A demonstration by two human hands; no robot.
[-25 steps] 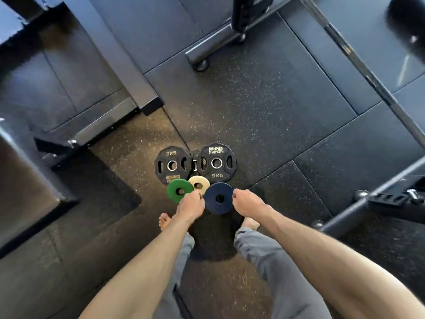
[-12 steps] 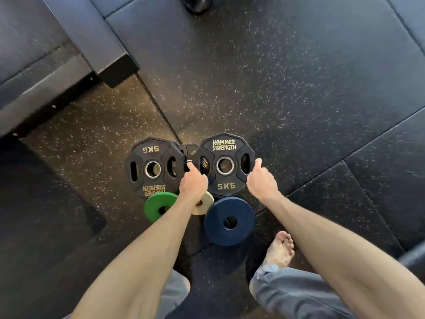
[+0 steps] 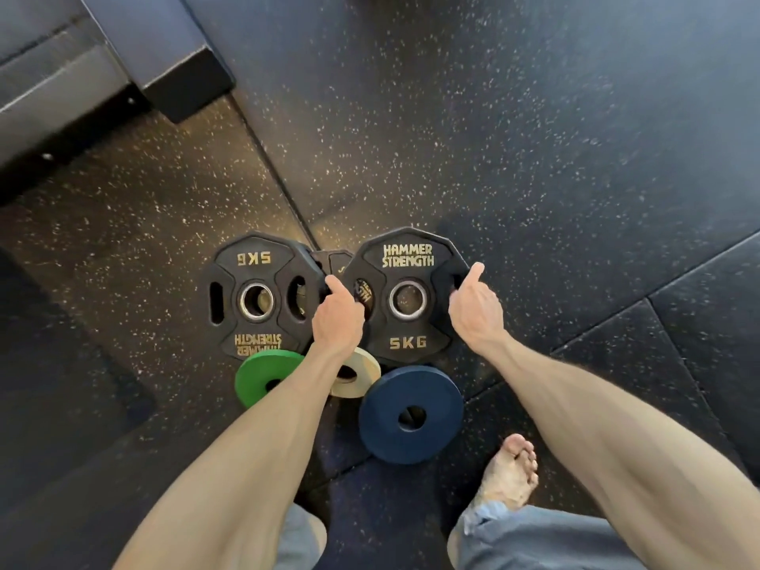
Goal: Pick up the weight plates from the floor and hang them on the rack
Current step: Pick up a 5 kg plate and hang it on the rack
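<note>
Two hands grip one weight plate. The left hand point(image 3: 338, 318) curls its fingers into the left grip slot of the right black plate point(image 3: 407, 261), with the thumb pointing up along the rim. The right hand point(image 3: 477, 310) curls its fingers into the opposite slot, thumb raised against the outer rim. This plate reads "HAMMER STRENGTH" and "5KG" and faces up; whether it is clear of the floor point(image 3: 534, 158) cannot be told.

Just beside it on the left lies the left black plate point(image 3: 263, 277), flat on the floor, of the same type but with its lettering upside down. A small black plate point(image 3: 335, 263) shows between the two, partly covered by the gripped plate.

Three smaller plates lie near the person: a green plate point(image 3: 263, 372) under the left forearm, a cream plate point(image 3: 362, 380) beside it, and a blue plate point(image 3: 382, 413) to the right.

A bare foot point(image 3: 512, 475) stands on the floor near the blue plate. A dark frame point(image 3: 164, 47) rests at upper left.
</note>
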